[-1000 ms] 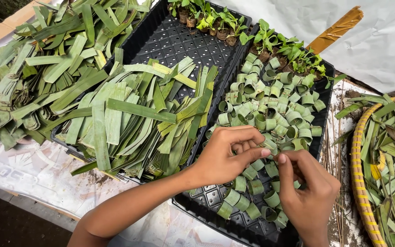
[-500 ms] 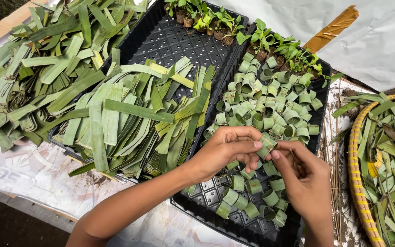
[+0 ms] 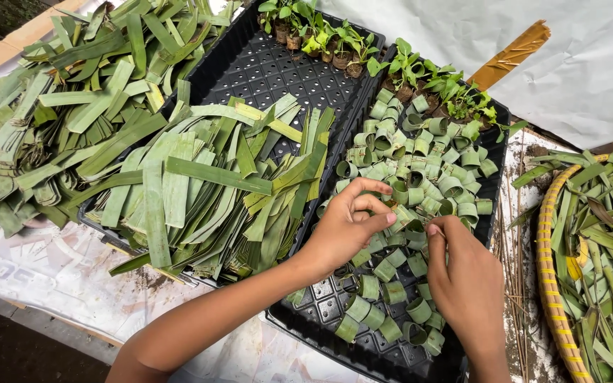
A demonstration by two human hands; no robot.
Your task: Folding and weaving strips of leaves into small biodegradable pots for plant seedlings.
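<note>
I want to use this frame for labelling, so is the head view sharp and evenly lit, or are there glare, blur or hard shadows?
Head view: soft, even daylight with no hard shadows; the left hand, right hand and leaf rings look sharp; the white sheet at top right is bright but not blown out; the black tray shows only faint sheen; straight edges bow slightly toward the corners.
</note>
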